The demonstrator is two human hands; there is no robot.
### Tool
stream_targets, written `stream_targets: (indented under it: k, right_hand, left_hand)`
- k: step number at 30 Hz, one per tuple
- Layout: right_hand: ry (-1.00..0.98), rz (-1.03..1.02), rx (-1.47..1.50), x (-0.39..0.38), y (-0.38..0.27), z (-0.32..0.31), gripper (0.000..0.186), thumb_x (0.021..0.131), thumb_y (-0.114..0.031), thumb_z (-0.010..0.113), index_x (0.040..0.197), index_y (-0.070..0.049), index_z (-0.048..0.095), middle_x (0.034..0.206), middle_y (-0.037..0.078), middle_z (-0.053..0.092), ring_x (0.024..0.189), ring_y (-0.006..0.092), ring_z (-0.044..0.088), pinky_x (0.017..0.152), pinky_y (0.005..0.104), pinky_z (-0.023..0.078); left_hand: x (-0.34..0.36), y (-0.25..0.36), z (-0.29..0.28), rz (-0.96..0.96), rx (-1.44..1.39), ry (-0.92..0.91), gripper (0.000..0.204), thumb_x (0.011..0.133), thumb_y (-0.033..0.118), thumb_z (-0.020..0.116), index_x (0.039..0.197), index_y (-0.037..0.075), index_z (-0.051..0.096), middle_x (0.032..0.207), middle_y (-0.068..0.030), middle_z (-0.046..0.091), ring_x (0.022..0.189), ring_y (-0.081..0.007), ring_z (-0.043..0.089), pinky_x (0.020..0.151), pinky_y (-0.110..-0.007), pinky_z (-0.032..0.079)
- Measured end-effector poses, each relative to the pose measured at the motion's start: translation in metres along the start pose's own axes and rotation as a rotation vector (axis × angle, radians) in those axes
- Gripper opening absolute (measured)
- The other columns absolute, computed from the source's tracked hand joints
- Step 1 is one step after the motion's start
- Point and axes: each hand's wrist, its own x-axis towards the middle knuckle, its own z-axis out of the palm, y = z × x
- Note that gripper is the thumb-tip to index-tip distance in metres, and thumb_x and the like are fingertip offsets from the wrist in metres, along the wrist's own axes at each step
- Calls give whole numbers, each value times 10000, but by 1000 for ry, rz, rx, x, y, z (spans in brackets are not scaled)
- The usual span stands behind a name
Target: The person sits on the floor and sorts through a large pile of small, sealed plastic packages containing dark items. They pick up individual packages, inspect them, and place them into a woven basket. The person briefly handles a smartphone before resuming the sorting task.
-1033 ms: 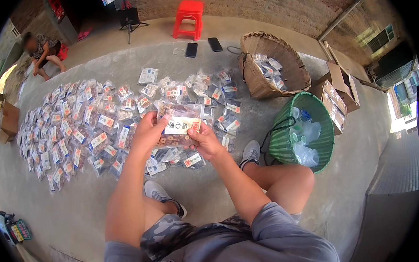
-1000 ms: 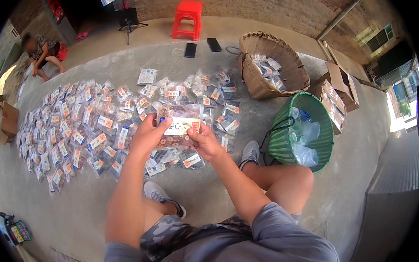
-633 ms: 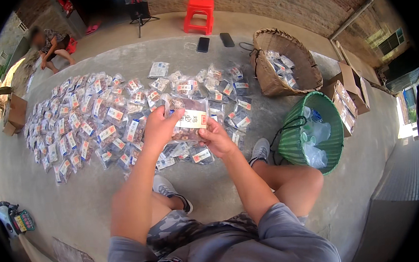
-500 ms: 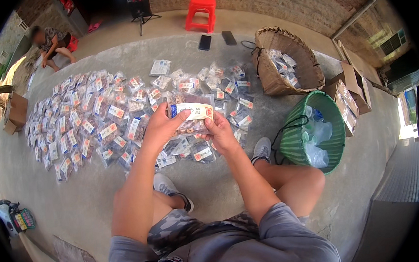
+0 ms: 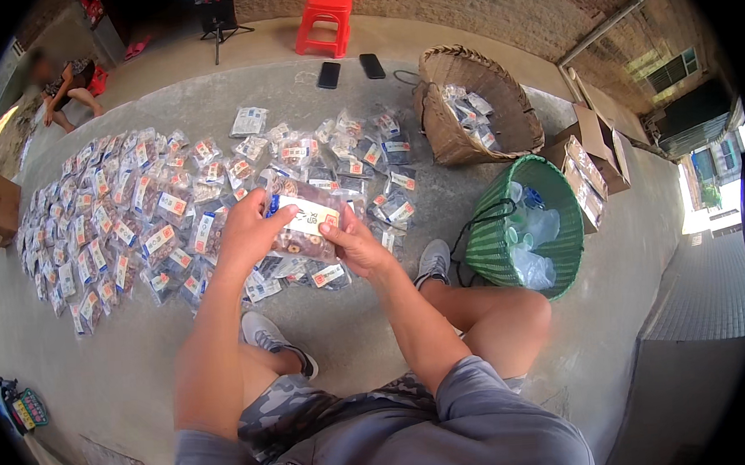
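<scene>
Between my two hands I hold a clear plastic packet (image 5: 307,247) of brownish, ring-shaped dried pieces, with a cream label across its middle. My left hand (image 5: 249,233) grips its left side, thumb laid over the label. On its right side my right hand (image 5: 358,244) pinches the edge, thumb on the front near the label's end. Below and beyond the packet, many similar labelled packets (image 5: 158,239) lie spread over the concrete ground, packed densely toward the left. What the fingers do behind the packet is hidden.
A woven brown basket (image 5: 461,146) with packets inside stands to the right, and a green basket (image 5: 498,263) holding clear plastic is nearer. Cardboard boxes (image 5: 593,146) sit farther right. Two phones (image 5: 329,75) lie before a red stool (image 5: 325,22). A person (image 5: 69,85) sits far left.
The view has shifted, so the surroundings sit farther left. The packet in my hands has turned, its label now sloping and its front showing more. Both hands still grip it.
</scene>
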Motion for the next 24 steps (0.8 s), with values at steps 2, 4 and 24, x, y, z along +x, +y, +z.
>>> stream_targets:
  k: [2,4,24]
  right_hand:
    - [-30,-8,-13,-1,15,-1,855,880,-123,795,1528,-137,238,1384,53,533,1273,176,521,1079,357,437]
    - [-20,5,23,-2,21,2,767,869,-100,799,1474,-138,329,1355,43,568,1236,166,552,1059,352,452]
    - [118,-431,-398,9,-203,-78,340,1013,-227,619,1323,-122,529,1243,68,671,1049,183,670,823,318,523]
  left_hand:
    - [7,-13,1,6,-123,-64,265,856,175,777,996,-17,660,883,-111,722,775,-155,681,681,-314,516]
    - [8,-20,-4,-12,-140,-97,296,864,163,764,1063,-25,652,909,-126,726,791,-156,690,699,-316,527]
    - [-15,28,-8,253,-229,212,570,949,161,689,1442,17,441,1359,-173,566,1164,-210,590,864,-324,545]
